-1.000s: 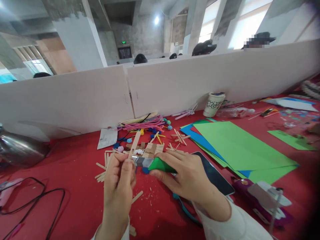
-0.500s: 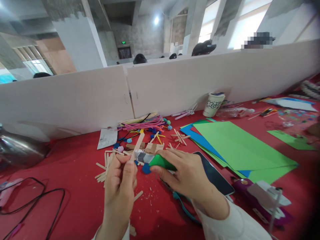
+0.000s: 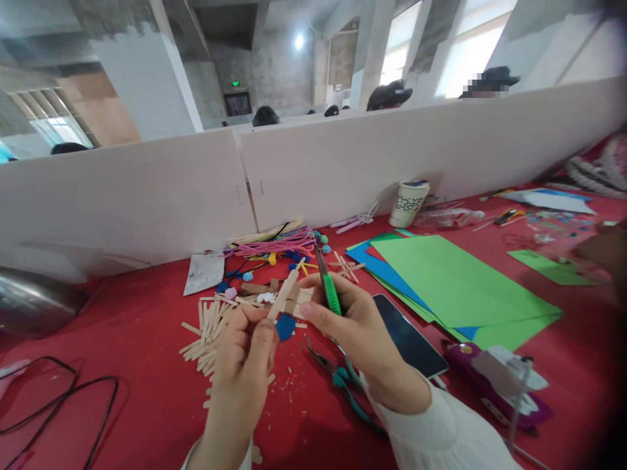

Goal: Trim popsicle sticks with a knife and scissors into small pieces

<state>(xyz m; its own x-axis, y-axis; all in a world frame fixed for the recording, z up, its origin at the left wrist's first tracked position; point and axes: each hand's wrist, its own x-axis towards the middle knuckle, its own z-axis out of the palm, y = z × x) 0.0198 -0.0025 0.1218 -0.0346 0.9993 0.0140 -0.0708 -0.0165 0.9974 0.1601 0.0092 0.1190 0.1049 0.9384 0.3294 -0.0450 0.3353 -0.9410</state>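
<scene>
A craft stick (image 3: 288, 287) sits pinched in the left hand (image 3: 247, 356), with a green knife (image 3: 332, 295) in the right hand (image 3: 350, 316) just beside it.
The left hand's thumb and fingers press together on the stick's lower end; the rest slants up and away from them. The right hand is partly curled, the knife lodged between thumb and fingers, its narrow end pointing away from the wrist. Whether the right fingertips touch the stick, I cannot tell. Loose sticks (image 3: 210, 333) lie on the tabletop (image 3: 147, 326) beside the left hand, pliers (image 3: 343, 378) below the right. A loose grip could let the knife skid into the left thumb; too hard a push could split the thin wood.
</scene>
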